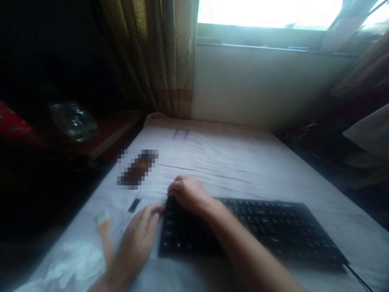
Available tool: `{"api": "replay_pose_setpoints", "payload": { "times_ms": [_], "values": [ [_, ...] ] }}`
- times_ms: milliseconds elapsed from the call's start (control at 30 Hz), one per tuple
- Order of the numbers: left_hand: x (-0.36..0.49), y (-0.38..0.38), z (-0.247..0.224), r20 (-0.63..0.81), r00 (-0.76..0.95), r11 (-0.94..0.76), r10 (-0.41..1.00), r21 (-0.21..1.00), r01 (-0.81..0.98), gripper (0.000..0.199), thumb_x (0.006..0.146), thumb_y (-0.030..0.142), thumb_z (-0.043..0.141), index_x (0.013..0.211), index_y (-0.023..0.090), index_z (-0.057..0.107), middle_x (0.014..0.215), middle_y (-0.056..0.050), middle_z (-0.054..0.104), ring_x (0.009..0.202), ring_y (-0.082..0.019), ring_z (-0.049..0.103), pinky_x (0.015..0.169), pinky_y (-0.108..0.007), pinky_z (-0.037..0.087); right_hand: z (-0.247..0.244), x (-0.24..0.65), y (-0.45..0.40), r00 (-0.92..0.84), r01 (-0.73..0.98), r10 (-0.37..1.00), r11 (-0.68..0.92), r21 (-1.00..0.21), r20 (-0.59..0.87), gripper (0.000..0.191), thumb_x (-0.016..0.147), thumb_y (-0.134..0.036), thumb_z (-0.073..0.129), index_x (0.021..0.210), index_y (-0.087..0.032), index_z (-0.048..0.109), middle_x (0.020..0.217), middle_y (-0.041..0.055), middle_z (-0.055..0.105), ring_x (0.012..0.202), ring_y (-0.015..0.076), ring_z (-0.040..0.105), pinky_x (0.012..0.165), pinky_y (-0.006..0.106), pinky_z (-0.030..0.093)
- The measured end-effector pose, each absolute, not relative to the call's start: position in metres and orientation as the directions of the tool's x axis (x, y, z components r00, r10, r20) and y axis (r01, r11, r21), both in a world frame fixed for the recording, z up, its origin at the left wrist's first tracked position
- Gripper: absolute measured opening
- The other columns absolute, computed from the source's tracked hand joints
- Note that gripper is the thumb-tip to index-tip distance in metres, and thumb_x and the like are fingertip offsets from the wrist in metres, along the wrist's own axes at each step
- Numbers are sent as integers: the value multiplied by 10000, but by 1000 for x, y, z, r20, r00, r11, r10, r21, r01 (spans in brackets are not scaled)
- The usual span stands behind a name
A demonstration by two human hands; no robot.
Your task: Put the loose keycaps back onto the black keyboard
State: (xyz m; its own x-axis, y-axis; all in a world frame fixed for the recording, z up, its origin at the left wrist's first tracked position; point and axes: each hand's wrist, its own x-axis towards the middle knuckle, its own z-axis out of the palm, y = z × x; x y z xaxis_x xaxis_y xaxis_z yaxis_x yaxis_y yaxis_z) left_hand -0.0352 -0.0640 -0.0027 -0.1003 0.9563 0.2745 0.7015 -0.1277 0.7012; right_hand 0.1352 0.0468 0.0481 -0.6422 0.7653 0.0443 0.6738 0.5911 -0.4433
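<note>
A black keyboard lies on a bed or table covered with a pale cloth, its cable leaving at the lower right. Over the keyboard's upper left corner is my right hand, fingers curled and closed; what they hold, if anything, is hidden. My left hand rests at the keyboard's left edge, its fingertips close to the side; its grip is blurred. Left of it lie a brush with an orange handle and pale bristles, and a small black item with thin wires.
A pixelated brown object lies farther up the cloth. Crumpled white material is at the lower left. A clear container stands on a brown surface at left. Curtains hang beside a bright window.
</note>
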Motion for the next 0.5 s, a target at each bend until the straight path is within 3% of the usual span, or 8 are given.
{"api": "replay_pose_setpoints", "payload": {
  "times_ms": [133, 300, 500],
  "values": [
    [-36, -65, -6, 249, -127, -92, 960, 712, 696, 339, 928, 445, 396, 1051, 254, 647, 989, -40, 759, 942, -214, 720, 847, -353, 593, 49, 134, 45, -655, 648, 752, 613, -452, 81, 216, 887, -193, 568, 909, -225, 780, 1002, 80, 723, 896, 226, 663, 735, 296, 468],
    [-37, -64, -7, 267, -121, -105, 956, 697, 709, 377, 920, 440, 426, 1162, 229, 624, 1030, -53, 764, 983, -223, 720, 876, -367, 589, 57, 144, 53, -636, 587, 753, 614, -528, 170, 208, 932, -189, 566, 967, -256, 760, 999, 19, 716, 909, 127, 663, 820, 211, 466],
    [-34, -62, -3, 438, 71, -323, 896, 534, 781, 343, 962, 371, 414, 1137, 232, 674, 1069, -52, 755, 986, -207, 712, 885, -362, 588, 58, 161, 45, -532, 671, 830, 535, -513, 171, 155, 921, -247, 605, 966, -229, 752, 966, 45, 718, 891, 168, 658, 798, 248, 462]
  ]
}}
